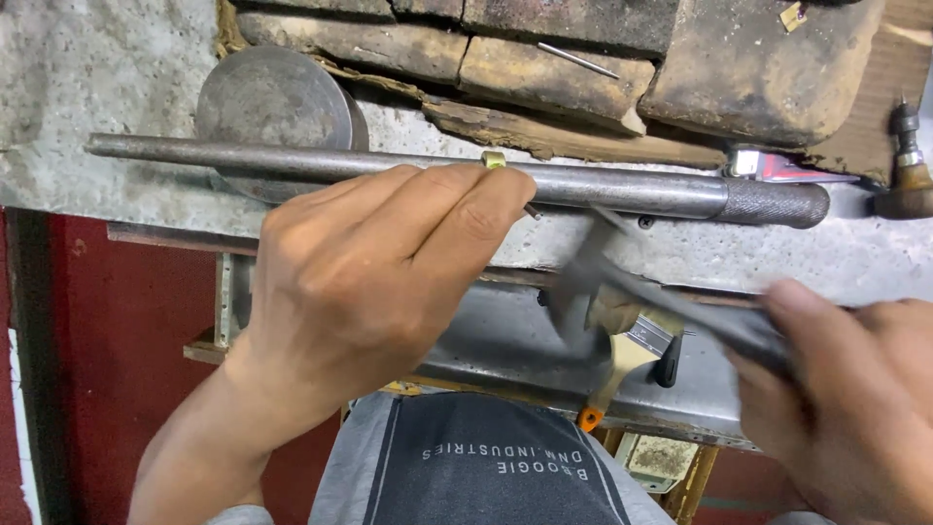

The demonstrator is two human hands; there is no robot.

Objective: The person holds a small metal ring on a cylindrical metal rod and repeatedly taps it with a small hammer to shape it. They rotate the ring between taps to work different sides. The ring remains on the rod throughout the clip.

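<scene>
A long tapered steel rod [603, 188] lies across a grey stone bench top [87, 68], its knurled end to the right. My left hand [369, 272] pinches a small brass-coloured ring [494, 159] that sits on the rod near its middle. My right hand [846, 399] grips the handle of a small hammer [622, 282]; the hammer head is blurred and hangs just below and to the right of the ring.
A round steel block [277, 97] rests behind the rod at the left. Worn wooden blocks [554, 68] line the back. A wooden-handled tool [909, 175] lies at the far right. A brush [637, 350] sits in the metal tray below the bench.
</scene>
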